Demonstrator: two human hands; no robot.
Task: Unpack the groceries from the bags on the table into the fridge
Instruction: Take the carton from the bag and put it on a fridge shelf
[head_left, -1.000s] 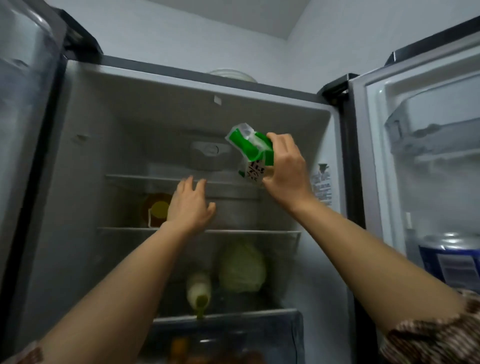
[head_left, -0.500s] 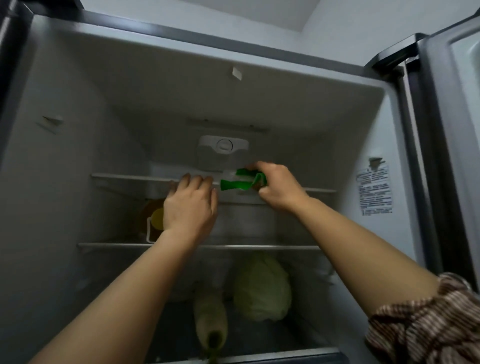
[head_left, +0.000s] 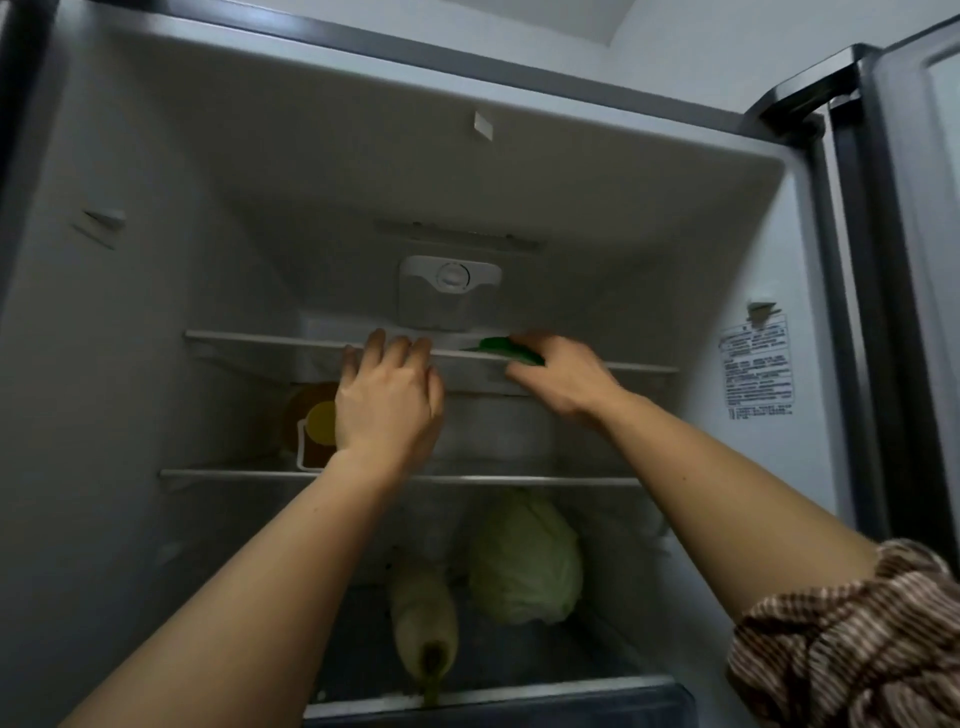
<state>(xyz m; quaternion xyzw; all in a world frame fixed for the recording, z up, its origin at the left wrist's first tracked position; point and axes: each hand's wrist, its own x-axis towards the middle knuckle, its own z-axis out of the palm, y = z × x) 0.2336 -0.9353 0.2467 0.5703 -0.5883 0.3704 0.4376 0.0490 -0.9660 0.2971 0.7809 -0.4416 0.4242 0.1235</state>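
1. The fridge (head_left: 156, 260) is found open, with its right-hand door (head_left: 914, 260) swung wide.
2. A cabbage (head_left: 524, 558) and a pale long radish (head_left: 423, 623) are seen on the lowest level. A yellow-lidded container (head_left: 314, 426) is seen on the middle shelf (head_left: 234, 474), partly hidden behind the left wrist.
3. The left hand (head_left: 387, 410) is laid flat against the front edge of the top shelf (head_left: 260, 340), fingers extended, with nothing held. It is judged to be steadying the shelf.
4. The right hand (head_left: 563, 376) is clamped on the green packet (head_left: 506, 349), with fingers over it and the thumb below. The hands are kept apart.
5. Change noted: a second ago the packet was held up in front of the open compartment, clear of the shelves. It has since been carried inward and lowered, and is now lying flat at the front edge of the top shelf, right of centre.
6. Finding: this item is judged all but stowed. Only release and withdrawal are outstanding, after which the bags on the counter are presumably to be revisited.
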